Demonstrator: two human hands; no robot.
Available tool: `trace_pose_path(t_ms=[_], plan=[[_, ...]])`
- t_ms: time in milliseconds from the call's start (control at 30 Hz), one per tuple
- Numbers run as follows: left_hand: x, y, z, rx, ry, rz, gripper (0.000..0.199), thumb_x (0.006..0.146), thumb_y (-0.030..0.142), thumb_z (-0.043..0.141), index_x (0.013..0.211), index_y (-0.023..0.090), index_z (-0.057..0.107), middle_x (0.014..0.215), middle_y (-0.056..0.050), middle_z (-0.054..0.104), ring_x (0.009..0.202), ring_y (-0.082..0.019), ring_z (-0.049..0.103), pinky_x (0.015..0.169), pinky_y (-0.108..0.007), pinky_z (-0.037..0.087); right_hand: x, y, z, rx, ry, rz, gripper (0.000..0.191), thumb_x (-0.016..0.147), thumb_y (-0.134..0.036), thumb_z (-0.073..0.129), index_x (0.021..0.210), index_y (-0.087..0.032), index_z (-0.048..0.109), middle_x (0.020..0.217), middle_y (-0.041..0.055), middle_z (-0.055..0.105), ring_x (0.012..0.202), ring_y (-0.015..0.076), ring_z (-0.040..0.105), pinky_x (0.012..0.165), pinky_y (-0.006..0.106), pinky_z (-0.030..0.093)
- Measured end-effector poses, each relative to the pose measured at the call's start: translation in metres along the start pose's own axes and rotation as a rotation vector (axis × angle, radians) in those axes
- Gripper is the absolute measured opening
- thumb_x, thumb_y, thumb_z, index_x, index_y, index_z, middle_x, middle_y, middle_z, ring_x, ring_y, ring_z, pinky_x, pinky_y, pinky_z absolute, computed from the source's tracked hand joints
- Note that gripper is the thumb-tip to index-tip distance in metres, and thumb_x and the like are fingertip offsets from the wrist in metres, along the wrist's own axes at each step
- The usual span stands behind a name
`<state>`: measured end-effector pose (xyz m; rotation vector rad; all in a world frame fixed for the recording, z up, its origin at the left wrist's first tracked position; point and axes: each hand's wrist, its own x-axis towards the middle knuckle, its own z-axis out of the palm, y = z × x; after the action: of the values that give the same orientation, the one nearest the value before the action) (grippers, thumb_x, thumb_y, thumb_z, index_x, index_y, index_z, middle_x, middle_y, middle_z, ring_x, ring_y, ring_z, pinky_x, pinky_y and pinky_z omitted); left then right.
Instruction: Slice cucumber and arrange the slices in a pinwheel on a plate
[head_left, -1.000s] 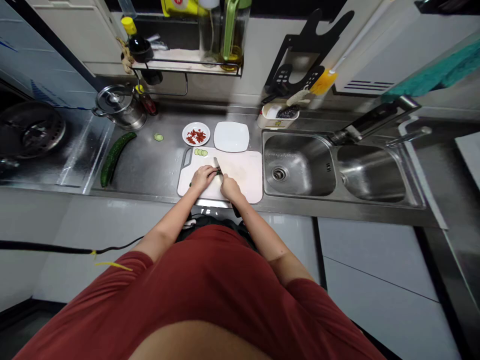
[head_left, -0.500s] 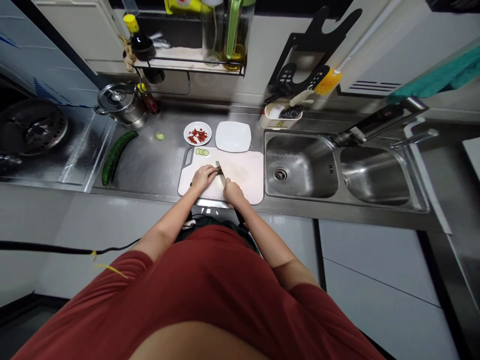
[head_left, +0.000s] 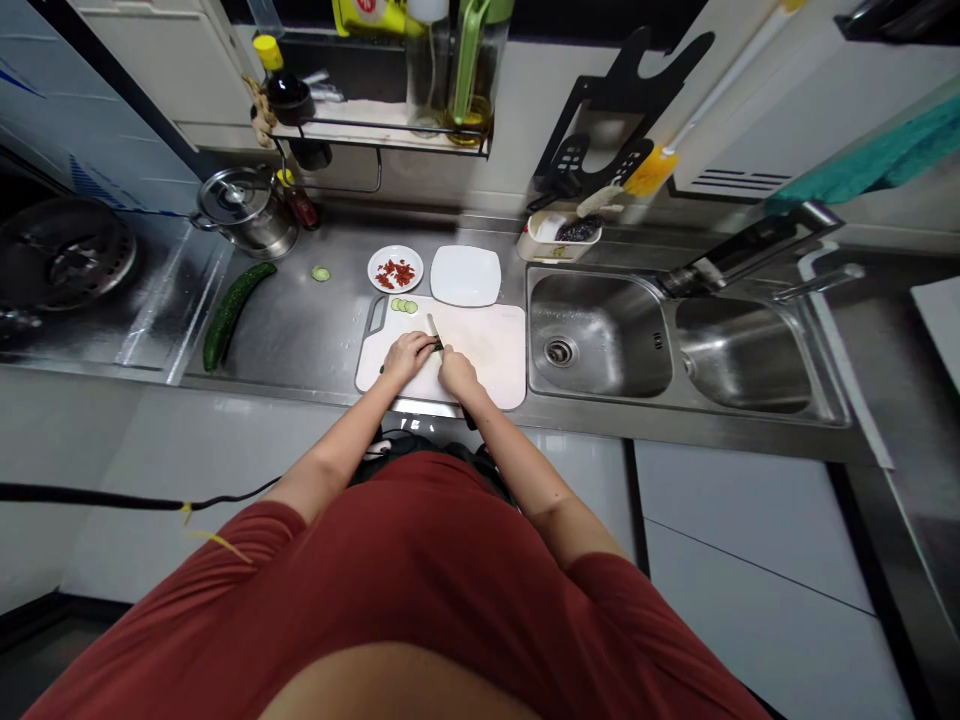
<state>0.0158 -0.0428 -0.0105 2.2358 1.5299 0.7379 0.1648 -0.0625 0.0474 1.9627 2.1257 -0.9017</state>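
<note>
My left hand (head_left: 406, 357) is closed over a piece of cucumber (head_left: 437, 344) on the white cutting board (head_left: 487, 350); most of the piece is hidden under the fingers. In my right hand (head_left: 457, 373) is a kitchen knife (head_left: 432, 325), its blade slanting up and left against the cucumber's right end. Several pale green cucumber slices (head_left: 404, 305) lie overlapping at the board's upper left. Behind the board stand a white plate of chopped red pieces (head_left: 395, 283) and a bare white square plate (head_left: 466, 275).
A whole cucumber (head_left: 232, 312) and a single cut slice (head_left: 321, 273) rest on the steel counter to the left. A lidded pot (head_left: 247, 215) stands behind them. To the right is a double sink (head_left: 600, 335) with a faucet (head_left: 750, 250). A bottle shelf (head_left: 382, 135) overhangs the back.
My right hand has shifted slightly up and left with the knife, nearer my left hand. My left hand stays in place on the cucumber. The view has tilted a little.
</note>
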Motion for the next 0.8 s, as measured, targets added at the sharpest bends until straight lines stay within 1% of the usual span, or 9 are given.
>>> trace_pose_path(t_ms=[100, 300, 400, 600, 800], plan=[[0.000, 0.000, 0.000, -0.005, 0.009, 0.011, 0.026, 0.094, 0.032, 0.050, 0.109, 0.024, 0.069, 0.106, -0.005, 0.066, 0.100, -0.018, 0.059, 0.091, -0.032, 0.046, -0.003, 0.001, -0.001, 0.004, -0.006, 0.008, 0.033, 0.089, -0.009, 0.041, 0.122, -0.012, 0.045, 0.110, 0.0166, 0.064, 0.103, 0.0256, 0.063, 0.081, 0.032, 0.048], [0.000, -0.001, 0.001, -0.005, 0.008, 0.006, 0.025, 0.093, 0.032, 0.050, 0.108, 0.025, 0.069, 0.105, -0.005, 0.067, 0.100, -0.018, 0.059, 0.091, -0.032, 0.046, -0.025, 0.011, 0.004, -0.016, -0.055, 0.026, 0.030, 0.088, -0.009, 0.040, 0.117, -0.013, 0.048, 0.106, 0.0178, 0.064, 0.099, 0.0281, 0.064, 0.078, 0.034, 0.049], [0.000, -0.001, 0.001, -0.009, 0.016, 0.007, 0.025, 0.093, 0.032, 0.050, 0.108, 0.025, 0.069, 0.105, -0.005, 0.067, 0.099, -0.018, 0.059, 0.091, -0.032, 0.046, -0.030, 0.013, 0.005, -0.018, -0.073, 0.031, 0.030, 0.088, -0.009, 0.041, 0.117, -0.012, 0.047, 0.105, 0.0183, 0.064, 0.100, 0.0279, 0.064, 0.077, 0.033, 0.049], [0.000, 0.001, 0.000, -0.019, 0.011, -0.010, 0.025, 0.093, 0.032, 0.050, 0.107, 0.025, 0.069, 0.105, -0.005, 0.067, 0.100, -0.018, 0.059, 0.091, -0.032, 0.046, -0.021, 0.008, 0.005, -0.027, -0.044, 0.022, 0.029, 0.089, -0.009, 0.041, 0.116, -0.012, 0.048, 0.106, 0.0177, 0.064, 0.100, 0.0262, 0.064, 0.078, 0.032, 0.048], [0.000, 0.003, -0.001, -0.014, -0.004, -0.022, 0.025, 0.093, 0.032, 0.050, 0.108, 0.024, 0.069, 0.105, -0.006, 0.067, 0.100, -0.019, 0.059, 0.092, -0.033, 0.046, -0.006, -0.001, 0.001, 0.001, -0.022, 0.021, 0.032, 0.090, -0.009, 0.041, 0.122, -0.012, 0.046, 0.111, 0.0173, 0.064, 0.104, 0.0250, 0.063, 0.082, 0.031, 0.047]])
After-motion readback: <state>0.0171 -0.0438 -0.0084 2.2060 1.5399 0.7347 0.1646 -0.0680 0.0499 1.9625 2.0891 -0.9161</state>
